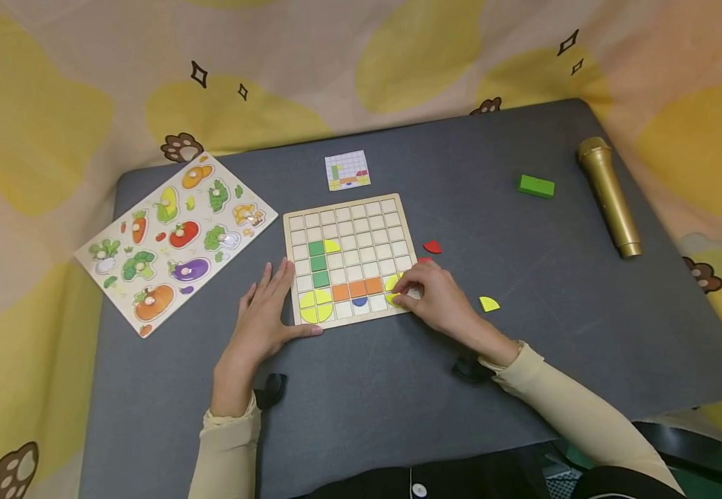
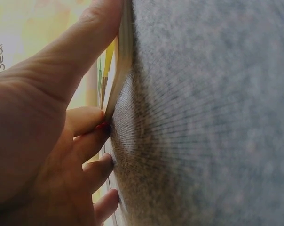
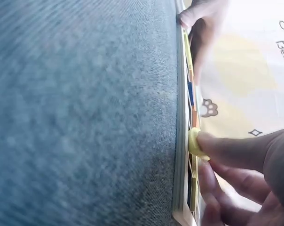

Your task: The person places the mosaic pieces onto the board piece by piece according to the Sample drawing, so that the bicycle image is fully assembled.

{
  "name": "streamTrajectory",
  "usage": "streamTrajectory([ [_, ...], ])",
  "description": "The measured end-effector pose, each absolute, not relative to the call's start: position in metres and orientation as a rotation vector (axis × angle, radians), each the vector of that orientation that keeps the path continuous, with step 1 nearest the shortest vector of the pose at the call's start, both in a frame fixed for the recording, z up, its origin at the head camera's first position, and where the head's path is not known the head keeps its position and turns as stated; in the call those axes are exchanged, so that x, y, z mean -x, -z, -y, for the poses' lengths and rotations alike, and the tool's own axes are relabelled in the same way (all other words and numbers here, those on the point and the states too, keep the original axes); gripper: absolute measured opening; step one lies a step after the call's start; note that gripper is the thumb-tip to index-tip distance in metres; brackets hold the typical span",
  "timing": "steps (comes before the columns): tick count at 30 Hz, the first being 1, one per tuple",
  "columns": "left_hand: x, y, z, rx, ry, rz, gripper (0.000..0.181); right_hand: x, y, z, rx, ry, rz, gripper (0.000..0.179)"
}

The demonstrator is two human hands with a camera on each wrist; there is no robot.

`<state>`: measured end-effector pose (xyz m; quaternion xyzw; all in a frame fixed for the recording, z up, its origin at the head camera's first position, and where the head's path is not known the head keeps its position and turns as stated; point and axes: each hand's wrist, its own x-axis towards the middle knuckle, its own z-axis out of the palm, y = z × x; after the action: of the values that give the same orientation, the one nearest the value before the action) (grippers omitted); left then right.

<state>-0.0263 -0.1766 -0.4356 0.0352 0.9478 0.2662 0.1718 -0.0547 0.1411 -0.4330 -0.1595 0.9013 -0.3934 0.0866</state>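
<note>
A wooden grid board (image 1: 359,241) lies on the grey table. My left hand (image 1: 260,315) has its fingers spread along the board's left edge, the thumb at the near left corner. Over the near right corner, my right hand (image 1: 441,299) pinches a yellow quarter-circle piece (image 3: 194,142) between thumb and fingers. Beside those fingertips another yellow piece (image 1: 391,282) sits in the grid. Green squares (image 1: 318,263), orange squares (image 1: 357,288), a blue half-circle (image 1: 359,301), a yellow circle of quarters (image 1: 316,306) and a lone yellow quarter (image 1: 332,246) fill other cells. The right hand partly covers the corner.
Right of the board lie red pieces (image 1: 432,247) and a yellow quarter (image 1: 489,303). A pattern card (image 1: 347,170) is behind the board, a vegetable puzzle (image 1: 177,260) to its left. Farther right are a green block (image 1: 536,186) and a gold microphone (image 1: 610,197).
</note>
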Motion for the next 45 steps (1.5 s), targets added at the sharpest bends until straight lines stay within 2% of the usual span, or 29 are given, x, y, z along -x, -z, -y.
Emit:
streamTrajectory([
  [13,0.027,0.436,0.176,-0.1,-0.759,-2.683,0.133,0.059,0.432,-0.145,0.36,1.054,-2.746,0.023],
  [23,0.026,0.434,0.177,-0.101,-0.753,-2.687,0.13,0.049,0.426,-0.204,0.202,0.957,-2.702,0.043],
  [29,0.025,0.433,0.177,-0.102,-0.744,-2.686,0.13,0.036,0.413,-0.242,0.138,0.854,-2.724,0.029],
  [34,0.025,0.432,0.177,-0.094,-0.747,-2.685,0.13,0.03,0.414,-0.247,0.121,0.871,-2.759,0.015],
  [45,0.027,0.434,0.175,-0.099,-0.748,-2.683,0.13,0.021,0.416,-0.232,0.132,0.879,-2.774,0.025],
])
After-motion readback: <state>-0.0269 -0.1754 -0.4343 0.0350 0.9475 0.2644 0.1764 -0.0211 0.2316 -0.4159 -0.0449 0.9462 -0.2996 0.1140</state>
